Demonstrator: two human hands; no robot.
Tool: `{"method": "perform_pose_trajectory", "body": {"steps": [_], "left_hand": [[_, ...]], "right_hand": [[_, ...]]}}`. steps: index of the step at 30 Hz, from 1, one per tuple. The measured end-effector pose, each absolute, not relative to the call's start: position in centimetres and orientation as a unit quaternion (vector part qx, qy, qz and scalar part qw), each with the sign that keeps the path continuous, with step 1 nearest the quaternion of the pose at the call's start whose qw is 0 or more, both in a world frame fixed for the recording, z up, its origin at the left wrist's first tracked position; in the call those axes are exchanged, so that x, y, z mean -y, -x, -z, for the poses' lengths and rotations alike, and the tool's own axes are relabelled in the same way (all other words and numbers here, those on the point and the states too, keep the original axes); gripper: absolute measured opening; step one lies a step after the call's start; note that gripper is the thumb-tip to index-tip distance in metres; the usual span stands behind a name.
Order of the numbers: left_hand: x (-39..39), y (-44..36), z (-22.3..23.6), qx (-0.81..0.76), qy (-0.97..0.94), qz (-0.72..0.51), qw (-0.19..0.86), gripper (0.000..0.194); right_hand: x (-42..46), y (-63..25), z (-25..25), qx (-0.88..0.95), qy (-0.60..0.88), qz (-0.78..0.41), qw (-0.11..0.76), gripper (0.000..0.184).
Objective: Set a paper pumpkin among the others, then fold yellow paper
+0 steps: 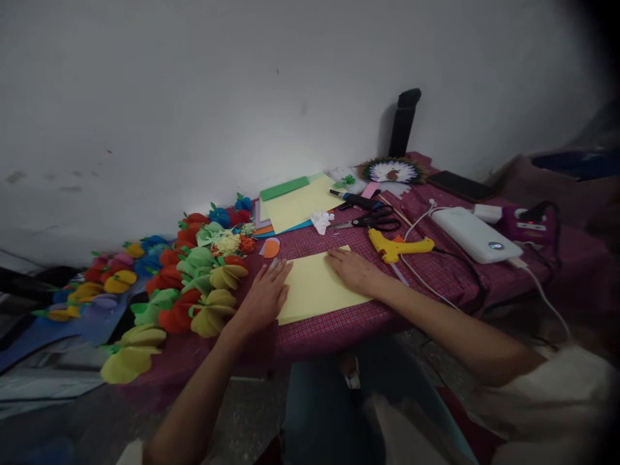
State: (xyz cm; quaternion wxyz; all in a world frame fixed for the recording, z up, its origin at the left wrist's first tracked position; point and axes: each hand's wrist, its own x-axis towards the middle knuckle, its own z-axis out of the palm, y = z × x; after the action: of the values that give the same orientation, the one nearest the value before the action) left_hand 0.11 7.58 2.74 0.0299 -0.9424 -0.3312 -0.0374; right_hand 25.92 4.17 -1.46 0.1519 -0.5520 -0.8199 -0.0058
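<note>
A sheet of pale yellow paper point(317, 290) lies flat near the table's front edge. My left hand point(264, 294) rests along its left side, fingers stretched out and partly on the table. On the upper right of the sheet lies my right hand point(356, 271), flat with the fingers extended. Just beyond the sheet is an orange paper cutout point(272, 248) with a rounded edge. To the right of my right hand sits a yellow hot glue gun point(400, 245), and black-handled scissors point(375, 221) lie behind it.
Several colourful paper fruits point(194, 271) crowd the left. Coloured sheets point(300, 205), a box cutter point(356, 199) and crumpled white paper point(321, 221) lie at the back. A white power bank point(475, 234) with cables, a purple socket box point(527, 226) and a dark phone point(460, 186) are right.
</note>
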Motion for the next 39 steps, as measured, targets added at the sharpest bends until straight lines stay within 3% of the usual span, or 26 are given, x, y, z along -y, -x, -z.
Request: {"method": "perform_pose_trajectory", "body": {"steps": [5,11,32,35,39], "left_hand": [[-4.7,3.1,-4.1,0.366,0.928,0.054,0.046,0.068],[-3.1,3.3,-3.6,0.324,0.942,0.027,0.076,0.048],[-3.8,4.1,-2.3,0.25,0.967,-0.046,0.026,0.041],[-3.9,4.3,-2.2,0.234,0.971,-0.049,0.03,0.04],[-3.6,4.7,-2.4,0.227,0.973,-0.044,0.024,0.041]], "right_hand": [[-4.4,-26.2,2.0,0.827,0.536,0.001,0.169,0.043],[-4.8,-26.4,2.4,0.83,0.535,0.029,0.154,0.04],[-4.6,-26.2,2.4,0.826,0.542,0.027,0.15,0.039],[-3.8,-25.4,1.5,0.807,0.571,0.014,0.147,0.045],[-2.9,-24.3,0.7,0.779,0.611,-0.005,0.139,0.07]]}}
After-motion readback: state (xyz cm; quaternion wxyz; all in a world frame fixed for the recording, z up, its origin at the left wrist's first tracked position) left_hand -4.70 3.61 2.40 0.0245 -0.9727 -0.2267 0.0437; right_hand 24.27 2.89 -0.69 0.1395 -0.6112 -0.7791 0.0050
